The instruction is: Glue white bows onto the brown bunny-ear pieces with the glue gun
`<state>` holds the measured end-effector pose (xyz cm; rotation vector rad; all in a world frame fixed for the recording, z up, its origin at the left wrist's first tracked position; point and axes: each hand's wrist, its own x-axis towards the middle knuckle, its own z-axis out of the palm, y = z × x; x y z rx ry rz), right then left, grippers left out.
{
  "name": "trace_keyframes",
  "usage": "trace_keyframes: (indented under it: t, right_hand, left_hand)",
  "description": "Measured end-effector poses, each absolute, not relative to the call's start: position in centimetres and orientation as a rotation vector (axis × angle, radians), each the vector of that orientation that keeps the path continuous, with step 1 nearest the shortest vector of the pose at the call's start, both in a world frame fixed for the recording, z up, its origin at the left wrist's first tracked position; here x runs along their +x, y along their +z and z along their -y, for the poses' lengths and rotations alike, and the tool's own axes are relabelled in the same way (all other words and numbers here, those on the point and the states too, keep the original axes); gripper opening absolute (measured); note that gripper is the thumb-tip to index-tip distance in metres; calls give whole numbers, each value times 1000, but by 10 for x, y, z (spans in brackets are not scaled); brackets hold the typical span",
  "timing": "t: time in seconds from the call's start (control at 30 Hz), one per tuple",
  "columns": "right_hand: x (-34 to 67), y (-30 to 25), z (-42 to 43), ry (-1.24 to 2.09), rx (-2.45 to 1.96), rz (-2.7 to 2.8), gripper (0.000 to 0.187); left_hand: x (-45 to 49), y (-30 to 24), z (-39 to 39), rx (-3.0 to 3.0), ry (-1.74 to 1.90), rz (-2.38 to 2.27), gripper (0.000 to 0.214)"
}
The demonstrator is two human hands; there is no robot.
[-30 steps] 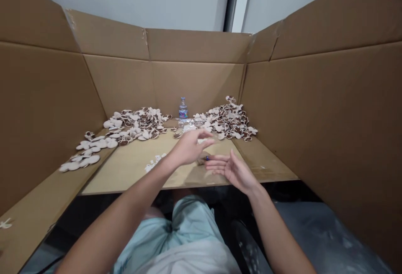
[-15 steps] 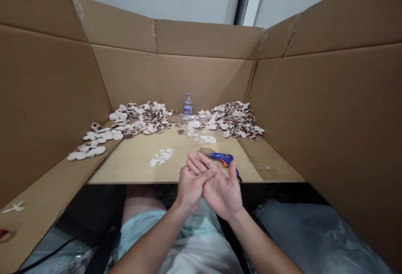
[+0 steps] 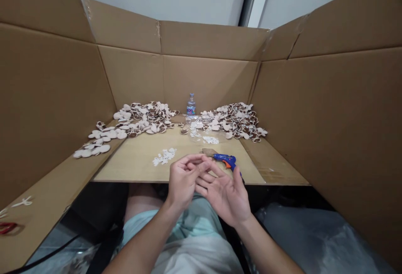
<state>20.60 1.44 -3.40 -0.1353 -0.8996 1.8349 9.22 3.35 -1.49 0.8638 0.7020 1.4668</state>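
Note:
My left hand (image 3: 184, 182) is closed around a fingertip of my right hand, its thumb pressing from above. My right hand (image 3: 224, 194) lies palm up with thumb and fingers spread, and nothing rests on its palm. Both hands are over the near edge of the board, above my lap. Just beyond the right hand, a blue hot glue gun (image 3: 225, 158) with an orange trigger lies on its side. A small pile of white pieces (image 3: 165, 156) is spread on the board past my left hand.
Heaps of white and brown rounded pieces lie at back left (image 3: 144, 117) and back right (image 3: 238, 119). Between them stands a clear bottle (image 3: 191, 106) behind plastic wrap and white bits (image 3: 210, 139). Cardboard walls (image 3: 210, 39) enclose the board. Red-handled scissors (image 3: 6, 227) lie far left.
My left hand has shifted from across the right hand's fingers to pinching one fingertip. My right hand has moved slightly right and down. The whole view has shifted a little.

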Motion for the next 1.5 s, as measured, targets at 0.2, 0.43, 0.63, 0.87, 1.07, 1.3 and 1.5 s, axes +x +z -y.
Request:
trace_keyframes:
  t: [0.2, 0.43, 0.63, 0.87, 1.07, 1.3, 1.5]
  right_hand:
    - [214, -34, -15, 1855, -175, 951, 66]
    - [229, -27, -15, 1853, -189, 1005, 70]
    - [239, -24, -18, 1679, -315, 1094, 66]
    - [247, -30, -11, 1062, -465, 1498, 46]
    - [238, -31, 1, 956, -471, 1500, 39]
    - [220, -46, -6, 748, -595, 1448, 72]
    - [223, -45, -13, 492, -738, 1402, 45]
  left_hand:
    - [86, -6, -33, 704, 1528, -655, 20]
    - [76, 7, -26, 545, 1485, -550, 26]
    - [72, 14, -17, 484, 1465, -533, 25]
    - [68, 13, -13, 479, 1482, -550, 17]
    - [69, 16, -10, 407, 1448, -583, 11]
    - [87, 6, -2, 508, 1337, -514, 15]
    - [96, -2, -1, 526, 1279, -495, 36]
